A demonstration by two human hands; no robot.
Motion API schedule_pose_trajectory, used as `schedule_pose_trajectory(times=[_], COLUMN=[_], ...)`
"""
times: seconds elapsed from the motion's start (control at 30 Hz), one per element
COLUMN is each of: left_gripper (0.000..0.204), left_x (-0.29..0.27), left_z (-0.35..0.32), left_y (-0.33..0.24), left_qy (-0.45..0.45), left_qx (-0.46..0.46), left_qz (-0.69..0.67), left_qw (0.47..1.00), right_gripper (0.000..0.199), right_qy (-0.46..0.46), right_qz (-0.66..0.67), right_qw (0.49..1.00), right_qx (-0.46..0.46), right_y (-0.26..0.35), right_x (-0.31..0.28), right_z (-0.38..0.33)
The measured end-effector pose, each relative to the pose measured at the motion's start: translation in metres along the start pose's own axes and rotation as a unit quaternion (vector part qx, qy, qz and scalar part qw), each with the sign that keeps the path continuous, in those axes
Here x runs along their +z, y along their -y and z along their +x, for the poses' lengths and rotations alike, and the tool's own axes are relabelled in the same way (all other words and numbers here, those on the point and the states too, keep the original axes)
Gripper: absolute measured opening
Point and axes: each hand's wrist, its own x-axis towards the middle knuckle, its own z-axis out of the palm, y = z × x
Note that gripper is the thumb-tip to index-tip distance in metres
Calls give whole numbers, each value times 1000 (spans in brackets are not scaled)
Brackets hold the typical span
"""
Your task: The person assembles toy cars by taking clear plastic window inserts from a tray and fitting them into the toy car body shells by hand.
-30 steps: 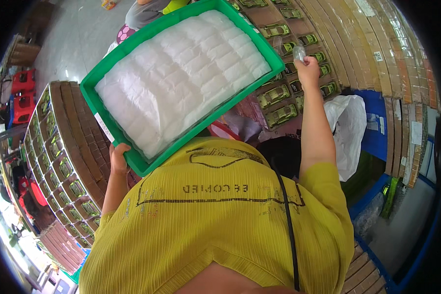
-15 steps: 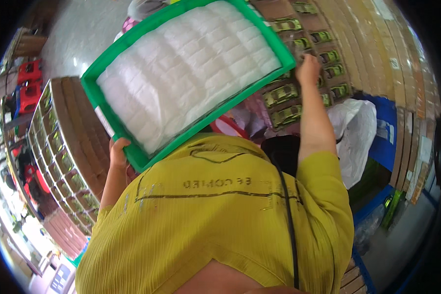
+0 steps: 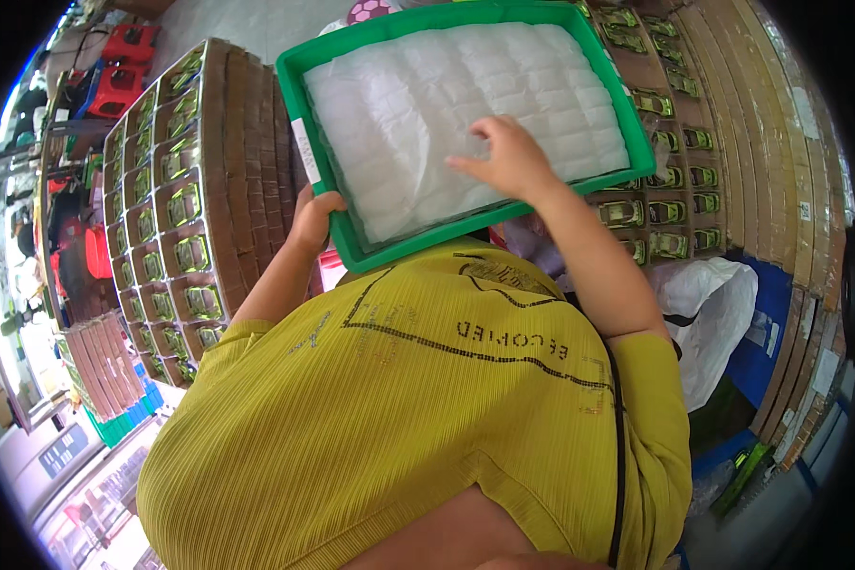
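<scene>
A green plastic tray point(image 3: 389, 255) lies tilted in front of me, lined edge to edge with a white padded sheet point(image 3: 418, 123) that bulges in rows. Whatever lies under the sheet is hidden. My left hand point(image 3: 315, 218) grips the tray's near left corner, thumb over the rim. Over the right half of the sheet is my right hand point(image 3: 508, 161), thumb and fingers apart, nothing between them. I cannot tell whether its fingertips touch the sheet.
At left stands a stack of divided cartons point(image 3: 182, 204) holding green toy car bodies. More green car bodies point(image 3: 670, 176) sit in a carton at right, beside stacked cardboard point(image 3: 779, 142). A white plastic bag point(image 3: 703, 313) hangs near my right elbow. Red stools point(image 3: 119, 90) are at far left.
My right hand has come away from the tray's right side and now hovers over the white sheet. In the picture, the tray has shifted right and turned more level, left hand still on it.
</scene>
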Motion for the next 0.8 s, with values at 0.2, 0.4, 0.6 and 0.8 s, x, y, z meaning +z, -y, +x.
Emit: schedule_pose_trajectory(times=[0.2,0.4,0.6,0.8], left_gripper=[35,31,31,31], left_x=[2,1,-1,7], left_z=[-2,0,2,1], left_y=[3,0,3,-2], left_qy=[5,-2,11,3], left_qx=[15,5,15,14], left_qz=[-25,11,-2,3], left_qw=[1000,1000,1000,1000], right_gripper=[24,28,38,35], right_qy=[23,44,38,45], right_qz=[-66,104,32,-1], right_qw=[997,990,992,997], right_qx=[20,78,113,56], right_y=[40,4,27,26], right_x=[58,34,33,52], right_z=[10,21,6,6])
